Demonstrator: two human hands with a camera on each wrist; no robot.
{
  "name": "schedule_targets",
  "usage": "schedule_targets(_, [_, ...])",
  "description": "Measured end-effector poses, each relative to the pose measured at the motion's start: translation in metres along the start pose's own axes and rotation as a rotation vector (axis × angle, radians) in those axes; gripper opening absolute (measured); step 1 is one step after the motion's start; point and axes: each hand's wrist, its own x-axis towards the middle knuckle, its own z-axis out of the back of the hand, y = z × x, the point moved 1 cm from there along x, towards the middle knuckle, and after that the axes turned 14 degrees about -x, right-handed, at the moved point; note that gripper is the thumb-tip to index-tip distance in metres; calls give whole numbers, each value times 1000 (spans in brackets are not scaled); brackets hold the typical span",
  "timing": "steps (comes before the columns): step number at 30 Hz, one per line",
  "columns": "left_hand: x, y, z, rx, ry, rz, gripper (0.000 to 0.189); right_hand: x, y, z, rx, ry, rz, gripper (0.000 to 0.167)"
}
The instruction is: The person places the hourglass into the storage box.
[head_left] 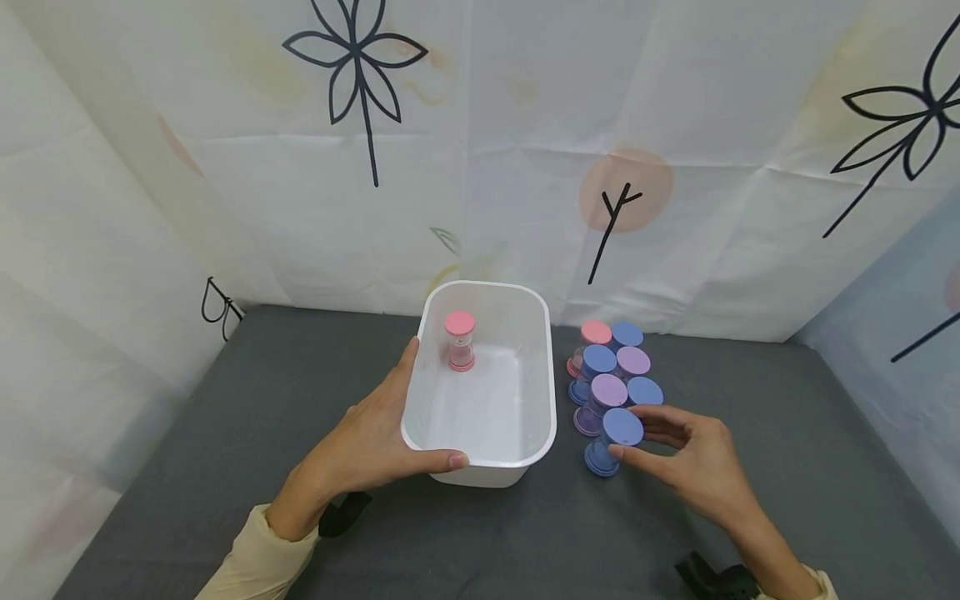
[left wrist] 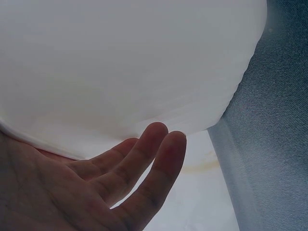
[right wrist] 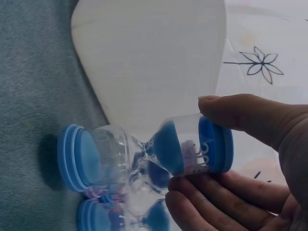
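Observation:
My left hand (head_left: 367,429) grips the white plastic bin (head_left: 491,429) at its front left corner. The thumb lies over the front rim and the fingers (left wrist: 159,163) run along the outer wall. Inside the bin, a pink-capped hourglass (head_left: 460,325) stands upright near the far left. My right hand (head_left: 697,458) pinches a blue hourglass (head_left: 622,427) by its upper end, thumb on one side and fingers on the other. Blue sand fills part of its upper bulb in the right wrist view. Whether its base (right wrist: 72,158) touches the table, I cannot tell.
Several more hourglasses stand in two close rows right of the bin: pink (head_left: 596,332), blue (head_left: 627,334) and purple (head_left: 609,391) ones. A dark grey cloth (head_left: 480,550) covers the table. Behind it hangs a white patterned curtain (head_left: 525,208).

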Motion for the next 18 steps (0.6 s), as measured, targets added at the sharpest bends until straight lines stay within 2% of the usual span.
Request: schedule_targets(18, [1, -1, 0, -2, -1, 8, 131, -10, 14, 21, 70, -26, 29, 45])
